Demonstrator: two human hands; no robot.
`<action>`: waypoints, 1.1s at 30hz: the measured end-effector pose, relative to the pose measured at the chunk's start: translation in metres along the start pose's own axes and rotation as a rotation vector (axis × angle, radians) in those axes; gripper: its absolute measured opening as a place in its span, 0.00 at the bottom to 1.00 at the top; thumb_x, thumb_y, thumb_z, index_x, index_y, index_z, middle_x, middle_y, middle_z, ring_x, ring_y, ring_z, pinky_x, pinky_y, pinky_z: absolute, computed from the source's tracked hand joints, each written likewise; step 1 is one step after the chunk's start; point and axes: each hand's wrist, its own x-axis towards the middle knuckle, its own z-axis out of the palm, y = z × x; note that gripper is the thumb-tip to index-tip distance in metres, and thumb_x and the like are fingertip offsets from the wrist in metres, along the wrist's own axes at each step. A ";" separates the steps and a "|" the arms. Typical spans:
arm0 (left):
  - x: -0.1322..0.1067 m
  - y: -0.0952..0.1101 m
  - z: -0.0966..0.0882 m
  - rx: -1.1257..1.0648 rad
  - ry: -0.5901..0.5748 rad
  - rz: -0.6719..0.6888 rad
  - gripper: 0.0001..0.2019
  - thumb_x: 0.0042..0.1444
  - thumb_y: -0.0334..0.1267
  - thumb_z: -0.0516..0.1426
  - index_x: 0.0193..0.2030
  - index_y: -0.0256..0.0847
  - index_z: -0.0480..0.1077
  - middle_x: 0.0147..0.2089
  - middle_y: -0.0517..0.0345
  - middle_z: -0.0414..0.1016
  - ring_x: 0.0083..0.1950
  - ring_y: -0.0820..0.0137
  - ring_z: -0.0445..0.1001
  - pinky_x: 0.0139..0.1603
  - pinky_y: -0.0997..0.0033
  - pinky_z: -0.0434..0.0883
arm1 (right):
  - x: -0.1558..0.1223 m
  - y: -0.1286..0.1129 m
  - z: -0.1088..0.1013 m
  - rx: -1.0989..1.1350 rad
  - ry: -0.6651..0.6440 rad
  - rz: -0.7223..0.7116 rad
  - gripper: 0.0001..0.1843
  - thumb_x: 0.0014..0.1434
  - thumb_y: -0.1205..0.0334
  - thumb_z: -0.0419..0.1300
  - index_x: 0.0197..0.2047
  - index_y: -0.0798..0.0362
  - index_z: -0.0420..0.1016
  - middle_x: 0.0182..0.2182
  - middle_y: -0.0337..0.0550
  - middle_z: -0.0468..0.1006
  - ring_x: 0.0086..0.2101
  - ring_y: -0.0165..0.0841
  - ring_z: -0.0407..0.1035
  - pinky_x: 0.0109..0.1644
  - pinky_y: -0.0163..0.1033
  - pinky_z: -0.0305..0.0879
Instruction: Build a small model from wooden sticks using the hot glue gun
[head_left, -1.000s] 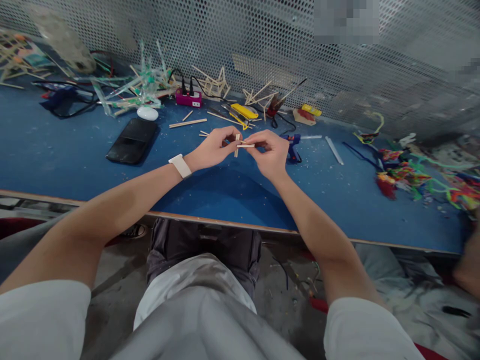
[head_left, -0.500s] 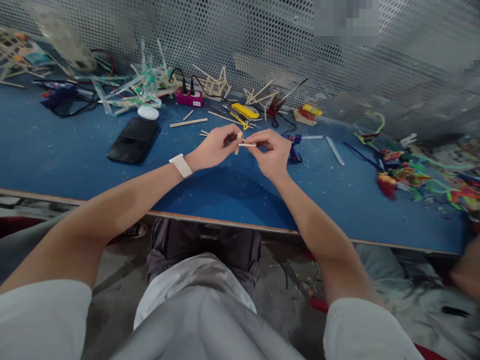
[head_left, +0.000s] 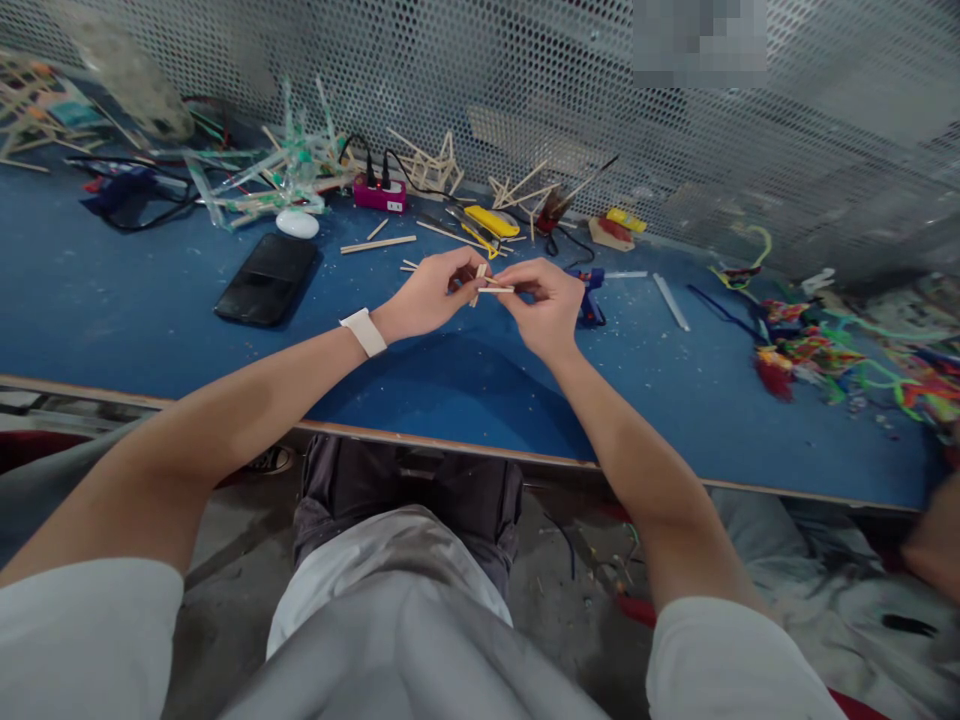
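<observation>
Above the blue tabletop, my two hands meet over a few short pale wooden sticks (head_left: pixel 495 290). Fingers and thumb of my left hand (head_left: pixel 433 292) pinch an upright stick (head_left: pixel 480 272). My right hand (head_left: pixel 546 300) is closed on the stick that lies crosswise to it. Whether the sticks are joined is too small to tell, and my fingertips hide part of them. Just past my right hand lies a blue glue gun (head_left: pixel 591 295). Beyond both hands is a yellow utility knife (head_left: pixel 491 222), with loose wooden sticks (head_left: pixel 378 244) to the left.
A black phone (head_left: pixel 268 280) and a white mouse-like object (head_left: pixel 297 224) lie at left. Behind are a purple power strip (head_left: pixel 379 193), stick frames (head_left: pixel 435 165) and a perforated metal panel (head_left: pixel 525 80). Clear glue sticks (head_left: pixel 670 302) and colourful scraps (head_left: pixel 817 345) lie right. Another person's arm (head_left: pixel 934 540) shows at the right edge.
Almost nothing differs. The sticks between my fingers have tilted very slightly, and the whole view has shifted a little; both hands keep their grip.
</observation>
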 end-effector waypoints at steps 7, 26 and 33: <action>0.000 -0.003 0.001 -0.100 0.033 -0.020 0.10 0.77 0.46 0.68 0.51 0.42 0.77 0.46 0.51 0.85 0.41 0.69 0.83 0.44 0.70 0.78 | 0.001 0.002 0.000 0.026 0.049 0.013 0.25 0.66 0.30 0.77 0.40 0.44 0.90 0.38 0.41 0.91 0.40 0.37 0.87 0.41 0.43 0.84; 0.004 -0.002 0.003 -0.288 0.056 -0.107 0.13 0.76 0.46 0.70 0.44 0.39 0.80 0.35 0.56 0.82 0.35 0.72 0.80 0.39 0.71 0.77 | 0.005 0.008 -0.014 -0.307 -0.046 -0.240 0.13 0.78 0.44 0.70 0.51 0.43 0.91 0.44 0.45 0.89 0.45 0.41 0.86 0.51 0.50 0.87; 0.003 0.004 0.004 -0.265 0.051 -0.142 0.08 0.76 0.38 0.68 0.43 0.39 0.80 0.35 0.56 0.82 0.34 0.73 0.79 0.40 0.72 0.77 | 0.004 0.007 -0.015 -0.376 -0.091 -0.259 0.12 0.79 0.48 0.68 0.49 0.43 0.91 0.43 0.45 0.90 0.44 0.41 0.86 0.54 0.51 0.85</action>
